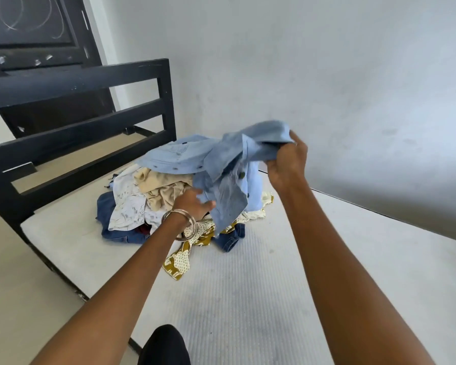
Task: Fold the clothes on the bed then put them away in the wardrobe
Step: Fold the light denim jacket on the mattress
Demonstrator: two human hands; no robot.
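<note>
Early stage: our right hand (287,160) grips the crumpled light-blue button-up shirt (221,164) above the unfolded clothes pile (148,204) on the white ribbed mattress (234,299); our left hand (195,201), fingers relaxed, touches its hem. We judge nothing folded yet; no wardrobe visible.

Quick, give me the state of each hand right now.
Left hand: open, fingers straight, touching the lower part of the blue shirt.
Right hand: closed, gripping the top of the blue shirt and holding it above the pile of clothes.
</note>
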